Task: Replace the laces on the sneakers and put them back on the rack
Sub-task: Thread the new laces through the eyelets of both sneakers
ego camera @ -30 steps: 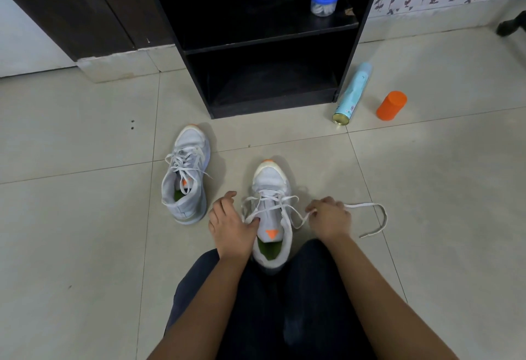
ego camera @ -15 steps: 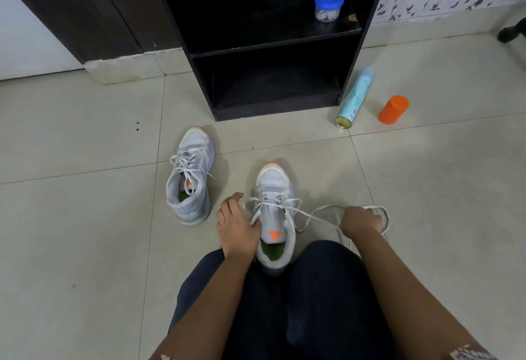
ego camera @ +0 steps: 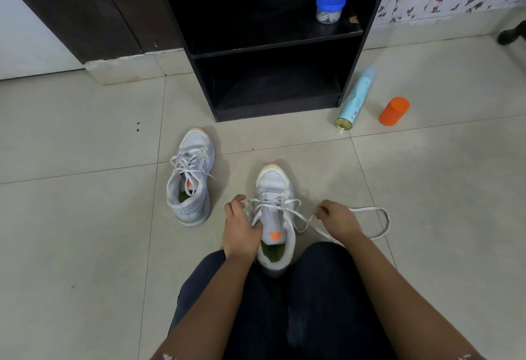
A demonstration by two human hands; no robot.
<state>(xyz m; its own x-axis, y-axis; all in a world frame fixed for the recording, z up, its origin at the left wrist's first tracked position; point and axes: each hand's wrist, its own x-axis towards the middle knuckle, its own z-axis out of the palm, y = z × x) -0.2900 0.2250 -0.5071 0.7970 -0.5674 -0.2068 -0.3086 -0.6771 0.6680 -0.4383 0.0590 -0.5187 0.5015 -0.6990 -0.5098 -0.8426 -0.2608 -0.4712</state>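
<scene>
A white sneaker (ego camera: 272,186) with an orange tongue tag stands on the tiled floor between my knees, toe pointing away. My left hand (ego camera: 241,231) grips its left side, thumb on the collar. To the shoe's right, my right hand (ego camera: 338,220) pinches the loose white lace (ego camera: 382,223), which runs from the eyelets and loops out to the right on the floor. The second white sneaker (ego camera: 190,180), laced, stands to the left, apart from both hands. The black shoe rack (ego camera: 273,46) stands ahead with dark open shelves.
A blue-lidded clear jar (ego camera: 329,6) sits on the rack's upper shelf. A light blue spray can (ego camera: 354,100) lies on the floor right of the rack, with an orange cap (ego camera: 394,111) beside it. A dark door frame stands at back left.
My right hand pulled the lace out to the right, then came back toward the sneaker. My left hand stayed on the shoe's side.
</scene>
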